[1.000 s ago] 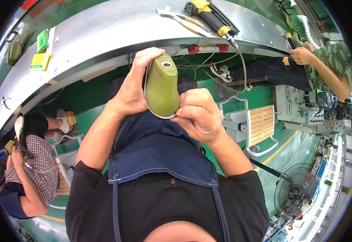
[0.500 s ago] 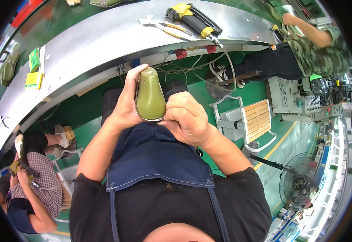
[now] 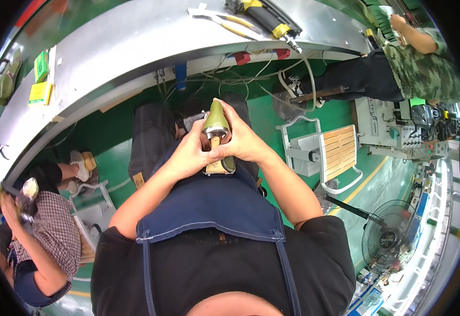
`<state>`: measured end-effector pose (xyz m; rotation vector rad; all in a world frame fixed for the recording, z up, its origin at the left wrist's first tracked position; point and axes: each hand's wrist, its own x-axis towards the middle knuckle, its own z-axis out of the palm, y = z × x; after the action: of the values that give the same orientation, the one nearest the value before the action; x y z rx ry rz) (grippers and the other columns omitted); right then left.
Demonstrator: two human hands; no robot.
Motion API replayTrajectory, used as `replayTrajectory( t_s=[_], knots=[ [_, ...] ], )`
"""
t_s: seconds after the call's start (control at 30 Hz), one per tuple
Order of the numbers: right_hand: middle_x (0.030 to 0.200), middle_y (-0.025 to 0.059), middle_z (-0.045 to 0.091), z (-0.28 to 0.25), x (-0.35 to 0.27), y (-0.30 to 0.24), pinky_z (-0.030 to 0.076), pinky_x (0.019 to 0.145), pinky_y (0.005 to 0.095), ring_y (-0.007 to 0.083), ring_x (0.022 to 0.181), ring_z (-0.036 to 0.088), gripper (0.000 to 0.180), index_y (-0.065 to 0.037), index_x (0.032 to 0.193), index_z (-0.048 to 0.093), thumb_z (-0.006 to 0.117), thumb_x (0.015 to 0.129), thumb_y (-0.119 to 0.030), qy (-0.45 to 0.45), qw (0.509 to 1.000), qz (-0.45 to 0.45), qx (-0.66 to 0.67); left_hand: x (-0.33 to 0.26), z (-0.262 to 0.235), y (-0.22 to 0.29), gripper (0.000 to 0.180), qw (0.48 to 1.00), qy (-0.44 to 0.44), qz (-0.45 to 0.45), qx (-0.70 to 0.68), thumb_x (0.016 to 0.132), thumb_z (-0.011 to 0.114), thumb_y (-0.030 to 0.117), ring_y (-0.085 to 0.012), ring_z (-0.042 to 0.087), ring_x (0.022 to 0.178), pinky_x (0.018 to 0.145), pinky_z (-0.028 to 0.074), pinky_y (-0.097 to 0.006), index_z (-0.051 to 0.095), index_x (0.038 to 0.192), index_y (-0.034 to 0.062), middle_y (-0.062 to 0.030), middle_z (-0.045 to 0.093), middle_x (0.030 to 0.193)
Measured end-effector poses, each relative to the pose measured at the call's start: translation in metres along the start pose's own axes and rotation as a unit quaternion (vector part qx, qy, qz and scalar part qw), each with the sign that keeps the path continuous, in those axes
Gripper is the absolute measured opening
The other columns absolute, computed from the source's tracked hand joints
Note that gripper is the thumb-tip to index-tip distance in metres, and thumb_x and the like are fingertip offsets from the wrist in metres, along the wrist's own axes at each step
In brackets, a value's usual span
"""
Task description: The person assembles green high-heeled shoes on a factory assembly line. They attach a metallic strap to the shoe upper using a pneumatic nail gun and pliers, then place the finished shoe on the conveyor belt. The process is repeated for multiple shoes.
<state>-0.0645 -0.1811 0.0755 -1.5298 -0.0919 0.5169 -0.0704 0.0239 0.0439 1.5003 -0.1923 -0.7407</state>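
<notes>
Both my hands grip an olive-green shoe upper (image 3: 217, 117) over my lap, its pointed toe directed away from me. My left hand (image 3: 189, 154) is closed round its left side. Round the right side my right hand (image 3: 245, 141) is wrapped, one finger reaching toward the toe and the thumb across the middle. Between the hands the opening shows, with a tan part (image 3: 215, 143) inside it that looks like a shoe last. My fingers hide much of the sides. A navy apron (image 3: 203, 205) lies just below.
Ahead curves a metal workbench (image 3: 130, 39) bearing pincers (image 3: 224, 21), a yellow-black air nailer (image 3: 267, 18) and small green and yellow boxes (image 3: 41, 94). Hoses hang beneath. A slatted chair (image 3: 338, 152) and fan (image 3: 390, 237) stand right. Co-workers sit left (image 3: 51, 231) and stand right (image 3: 425, 68).
The shoe upper has been tilted so its opening shows and its toe points away. My right hand has shifted from its near end to its right side. The left co-worker's arms moved.
</notes>
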Motion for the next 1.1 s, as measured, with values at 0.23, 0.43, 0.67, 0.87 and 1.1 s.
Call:
replayTrajectory(
  t_s=[0.23, 0.43, 0.67, 0.87, 1.1],
  knots=[
    [0.15, 0.0128, 0.047, 0.019, -0.023, -0.007, 0.043, 0.114, 0.0376, 0.0245, 0.137, 0.049, 0.119, -0.005, 0.16, 0.029, 0.095, 0.061, -0.011, 0.05, 0.998, 0.002, -0.023, -0.044, -0.019, 0.034, 0.06, 0.981, 0.045, 0.186, 0.016, 0.078, 0.087, 0.012, -0.0224, 0.067, 0.113, 0.093, 0.057, -0.036, 0.062, 0.132, 0.0026, -0.0131, 0.064, 0.122],
    [0.15, 0.012, 0.047, 0.025, -0.037, -0.01, 0.04, 0.117, 0.0393, 0.0246, 0.139, 0.049, 0.117, -0.008, 0.158, 0.03, 0.094, 0.061, -0.011, 0.025, 0.997, -0.014, -0.067, -0.059, -0.013, 0.037, 0.033, 0.94, 0.084, 0.314, 0.101, 0.079, 0.089, 0.006, -0.0212, 0.068, 0.094, 0.08, 0.054, -0.033, 0.073, 0.108, -0.0008, -0.0123, 0.068, 0.1],
    [0.15, 0.0131, 0.044, 0.03, -0.047, -0.001, 0.042, 0.117, 0.0413, 0.0276, 0.139, 0.049, 0.122, -0.011, 0.158, 0.029, 0.099, 0.059, -0.015, 0.008, 0.99, -0.06, -0.129, -0.069, -0.007, 0.041, 0.032, 0.926, 0.07, 0.342, 0.143, 0.075, 0.092, 0.008, -0.0236, 0.069, 0.082, 0.069, 0.055, -0.033, 0.072, 0.1, 0.0039, -0.0099, 0.07, 0.091],
    [0.148, 0.0151, 0.042, 0.033, -0.051, 0.003, 0.044, 0.113, 0.0429, 0.0305, 0.137, 0.05, 0.12, -0.012, 0.156, 0.031, 0.101, 0.059, -0.018, -0.005, 0.977, -0.121, -0.176, -0.074, -0.008, 0.043, 0.034, 0.908, 0.035, 0.368, 0.198, 0.074, 0.092, 0.014, -0.0246, 0.068, 0.076, 0.064, 0.054, -0.035, 0.067, 0.094, 0.0063, -0.0079, 0.067, 0.087],
    [0.151, 0.0169, 0.04, 0.031, -0.049, 0.009, 0.042, 0.116, 0.0428, 0.0313, 0.141, 0.046, 0.123, -0.011, 0.157, 0.029, 0.102, 0.059, -0.023, -0.002, 0.982, -0.084, -0.171, -0.066, -0.006, 0.036, 0.03, 0.895, 0.05, 0.384, 0.22, 0.08, 0.089, 0.014, -0.0262, 0.066, 0.077, 0.067, 0.053, -0.036, 0.064, 0.095, 0.0061, -0.008, 0.064, 0.085]
  ],
)
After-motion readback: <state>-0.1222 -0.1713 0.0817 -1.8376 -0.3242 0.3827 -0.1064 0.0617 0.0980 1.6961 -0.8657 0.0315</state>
